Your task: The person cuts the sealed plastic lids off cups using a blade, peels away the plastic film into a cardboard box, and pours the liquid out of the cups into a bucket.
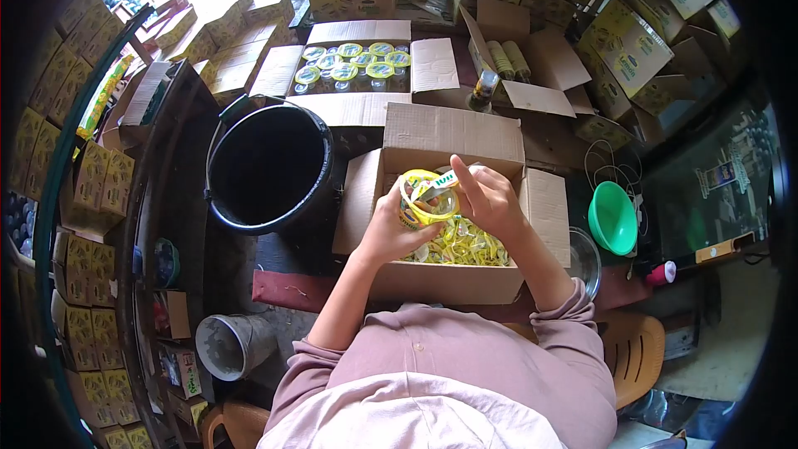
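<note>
My left hand (391,229) is wrapped around a clear plastic jar (445,203) with a yellow rim, tilted so its mouth faces up and toward me. At the jar's mouth lies a white strip with green lettering (437,186). My right hand (492,197) is closed at the right side of the jar, its index finger raised, and the strip's end meets its fingers. Both hands are over an open cardboard box (453,131) full of small yellow-wrapped packets (470,244). What lies inside the jar is hard to make out.
Left of the box stands a black bucket (270,168). Behind are a carton of yellow-lidded jars (359,60) and another open carton (549,58). A green bowl (613,218) and a glass bowl (584,261) sit right. A grey bucket (235,347) stands lower left. Stacked cartons surround the table.
</note>
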{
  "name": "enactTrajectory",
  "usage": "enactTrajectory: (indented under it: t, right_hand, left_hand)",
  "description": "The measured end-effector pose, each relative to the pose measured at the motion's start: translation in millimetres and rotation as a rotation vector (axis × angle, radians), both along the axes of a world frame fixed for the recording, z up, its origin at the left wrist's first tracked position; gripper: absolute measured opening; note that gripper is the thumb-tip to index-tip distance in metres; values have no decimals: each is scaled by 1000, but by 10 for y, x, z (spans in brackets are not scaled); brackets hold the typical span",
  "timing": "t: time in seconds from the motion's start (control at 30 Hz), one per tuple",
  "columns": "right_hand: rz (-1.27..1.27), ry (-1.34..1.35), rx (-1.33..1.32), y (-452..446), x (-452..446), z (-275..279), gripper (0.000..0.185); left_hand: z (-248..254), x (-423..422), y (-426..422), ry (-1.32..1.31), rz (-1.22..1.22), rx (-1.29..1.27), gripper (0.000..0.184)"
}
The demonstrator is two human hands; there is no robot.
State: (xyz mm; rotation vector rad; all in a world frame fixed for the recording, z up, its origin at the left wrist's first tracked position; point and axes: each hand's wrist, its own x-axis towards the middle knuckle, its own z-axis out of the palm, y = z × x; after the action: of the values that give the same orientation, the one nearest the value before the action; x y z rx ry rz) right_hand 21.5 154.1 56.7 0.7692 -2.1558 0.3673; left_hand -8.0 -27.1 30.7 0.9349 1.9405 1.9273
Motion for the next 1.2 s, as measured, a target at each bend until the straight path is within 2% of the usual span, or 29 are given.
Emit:
enactTrajectory:
  t: [0.23, 0.33, 0.37, 0.57, 0.77, 0.9, 0.97, 1.07, 1.2]
  right_hand:
    - [23, -26, 18, 61, 86, -41, 60]
    - [60, 14, -29, 50, 85, -29, 61]
    - [82, 35, -56, 42, 76, -17, 61]
    - [142, 17, -83, 34, 112, 6, 61]
    - [220, 78, -98, -19, 64, 16, 43]
    - [230, 76, -75, -50, 41, 54, 18]
    - [228, 104, -73, -55, 14, -4, 19]
    - [227, 132, -105, -50, -15, -38, 17]
    - [109, 197, -201, -24, -24, -16, 14]
  left_hand:
    - [-57, -48, -29, -193, -254, 60, 49]
    - [-4, -59, -60, -347, -530, -15, 42]
    - [0, -7, -41, -434, -511, 50, 33]
    - [-175, -131, 60, -654, -955, 248, 43]
    - [-217, -58, 149, -1043, -1344, 544, 48]
    - [-313, 15, 305, -1247, -1672, 775, 55]
    - [-339, 53, 385, -1353, -1838, 869, 58]
    - [-324, 80, 399, -1379, -1857, 973, 56]
    - [-402, 83, 305, -1400, -1745, 949, 57]
